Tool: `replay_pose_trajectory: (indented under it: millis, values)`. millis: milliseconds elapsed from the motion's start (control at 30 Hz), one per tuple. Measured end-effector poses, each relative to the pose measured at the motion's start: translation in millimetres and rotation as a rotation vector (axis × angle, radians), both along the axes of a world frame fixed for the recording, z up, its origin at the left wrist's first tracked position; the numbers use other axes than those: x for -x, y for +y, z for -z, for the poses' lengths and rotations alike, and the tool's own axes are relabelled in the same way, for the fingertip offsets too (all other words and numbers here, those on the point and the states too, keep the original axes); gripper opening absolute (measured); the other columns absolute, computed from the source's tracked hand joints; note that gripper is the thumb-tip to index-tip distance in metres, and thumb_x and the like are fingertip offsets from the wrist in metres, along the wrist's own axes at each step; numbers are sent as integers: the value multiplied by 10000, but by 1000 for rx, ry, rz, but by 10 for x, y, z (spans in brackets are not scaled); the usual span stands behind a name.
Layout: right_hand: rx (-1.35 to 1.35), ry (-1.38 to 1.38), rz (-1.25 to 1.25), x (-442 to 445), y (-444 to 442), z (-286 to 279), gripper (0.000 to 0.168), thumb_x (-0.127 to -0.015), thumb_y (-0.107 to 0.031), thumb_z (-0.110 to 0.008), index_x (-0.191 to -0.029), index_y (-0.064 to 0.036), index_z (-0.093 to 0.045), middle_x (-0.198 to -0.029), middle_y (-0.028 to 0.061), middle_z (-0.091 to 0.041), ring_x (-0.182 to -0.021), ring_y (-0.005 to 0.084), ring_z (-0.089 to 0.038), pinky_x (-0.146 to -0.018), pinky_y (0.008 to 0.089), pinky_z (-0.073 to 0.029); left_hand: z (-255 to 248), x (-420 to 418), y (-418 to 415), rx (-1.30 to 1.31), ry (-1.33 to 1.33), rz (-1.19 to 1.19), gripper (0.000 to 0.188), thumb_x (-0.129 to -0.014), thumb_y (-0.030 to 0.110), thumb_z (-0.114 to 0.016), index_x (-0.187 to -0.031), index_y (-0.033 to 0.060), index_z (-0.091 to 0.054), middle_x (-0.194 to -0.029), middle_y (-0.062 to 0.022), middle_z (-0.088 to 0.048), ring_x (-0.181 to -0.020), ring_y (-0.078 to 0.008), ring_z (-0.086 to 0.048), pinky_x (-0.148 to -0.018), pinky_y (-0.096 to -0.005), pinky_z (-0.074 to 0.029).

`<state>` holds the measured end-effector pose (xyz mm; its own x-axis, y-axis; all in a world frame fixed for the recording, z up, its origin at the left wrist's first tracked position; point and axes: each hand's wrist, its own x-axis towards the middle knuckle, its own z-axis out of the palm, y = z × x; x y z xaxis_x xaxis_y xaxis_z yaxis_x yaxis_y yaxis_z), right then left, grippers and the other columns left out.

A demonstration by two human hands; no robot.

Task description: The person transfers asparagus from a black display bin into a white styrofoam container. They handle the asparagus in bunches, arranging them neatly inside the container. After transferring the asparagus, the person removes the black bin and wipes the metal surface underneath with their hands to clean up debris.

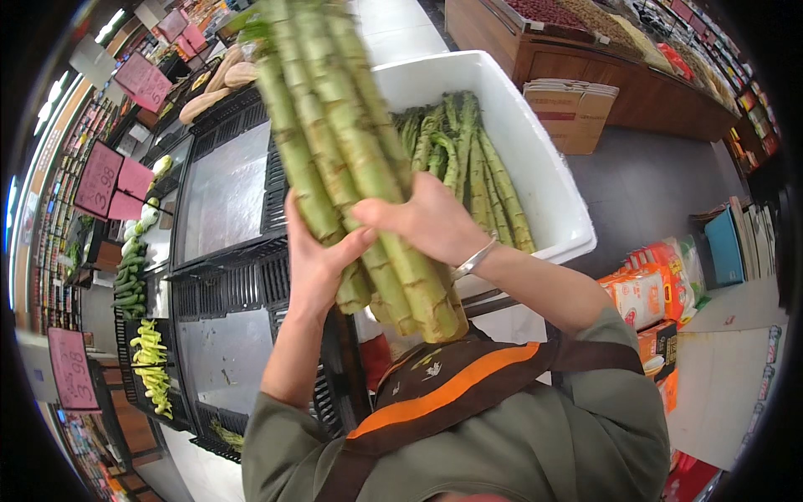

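Several thick green celtuce stalks (370,157) are bundled between my two hands, with their cut ends towards my apron and their leafy tops at the upper edge of the view. My left hand (320,257) clasps the bundle from its left side. Across its right side lies my right hand (426,219), with a silver bangle at the wrist. Both thumbs press on the front of the stalks. Behind the bundle stands a white foam box (533,150) that holds more stalks (492,182) with dark leafy tips. The bundle hides part of the box.
Black plastic crates (226,295) with bare grey bottoms are to the left, near cucumbers (130,285), yellow-green peppers (150,364) and pink price signs (99,179). Flattened cardboard (568,116) leans on a wooden display stand (627,88). Packaged goods (640,295) lie at the right.
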<state>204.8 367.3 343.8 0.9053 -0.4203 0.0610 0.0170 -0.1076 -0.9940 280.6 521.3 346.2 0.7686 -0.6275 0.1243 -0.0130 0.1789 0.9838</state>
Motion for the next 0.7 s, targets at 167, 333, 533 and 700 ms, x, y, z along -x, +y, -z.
replay_pose_trajectory:
  millis: [167, 333, 533, 700]
  values:
    - [-356, 175, 100, 240, -727, 489, 578, -775, -448, -725, -977, 94, -712, -860, 155, -722, -754, 209, -699, -685, 306, -538, 222, -121, -886, -207, 100, 246, 946, -713, 56, -832, -1434, -24, -226, -1263, -169, -529, -1131, -246, -582, -974, -364, -495]
    - [-599, 296, 115, 271, -1035, 778, 564, -850, -422, -691, -1133, 64, -653, -991, 134, -693, -859, 168, -663, -774, 290, -524, 545, -309, -1320, -387, 170, 332, 956, -717, 90, -830, -1448, -45, -230, -1277, -173, -535, -1156, -250, -572, -1013, -370, -462]
    - [-690, 309, 212, 109, -1046, 1217, 639, -836, -446, -699, -1187, 80, -613, -1063, 154, -676, -921, 202, -662, -834, 319, -517, 863, -548, -1494, -529, 239, 399, 969, -692, 84, -840, -1466, -30, -268, -1312, -171, -527, -1200, -260, -545, -1070, -373, -405]
    - [-737, 498, 317, -26, -1207, 1458, 681, -787, -454, -709, -1184, 92, -614, -1083, 187, -685, -977, 233, -660, -904, 306, -485, 1331, -878, -1501, -654, 37, 410, 1044, -709, 136, -855, -1497, -58, -198, -1355, -198, -496, -1226, -266, -519, -1079, -365, -400]
